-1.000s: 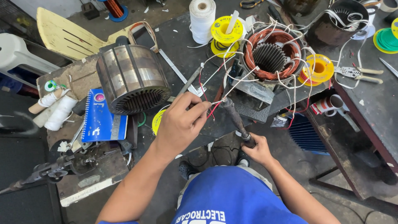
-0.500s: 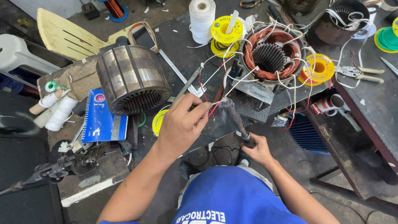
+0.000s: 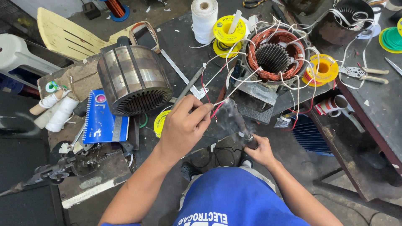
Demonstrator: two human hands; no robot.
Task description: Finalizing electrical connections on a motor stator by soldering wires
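We've got the left hand (image 3: 182, 129) up over the desk (image 3: 368, 104), fingers pinched on a thin grey rod (image 3: 189, 87) (looks like solder or a probe, can't tell which) plus a red lead (image 3: 217, 109), thumb and forefinger pressed together on them. That pins the wire end right where the iron tip meets it.

Right hand (image 3: 261, 150) sits lower, close to the body, fingers wrapped around the soldering iron (image 3: 238, 121) handle; shaft angles up and left toward the pinched lead. Haze around the tip, probably smoke, so the joint itself is blurred.

The leads run back to the stator (image 3: 274, 58) with copper windings, lying just beyond the hands so the white and red tails reach without strain. Yellow solder spools (image 3: 323, 67) sit beside it, near at hand. The big rotor (image 3: 134, 79) lies to the left, with a blue notebook (image 3: 102, 121) just beside it, apart from the joint.
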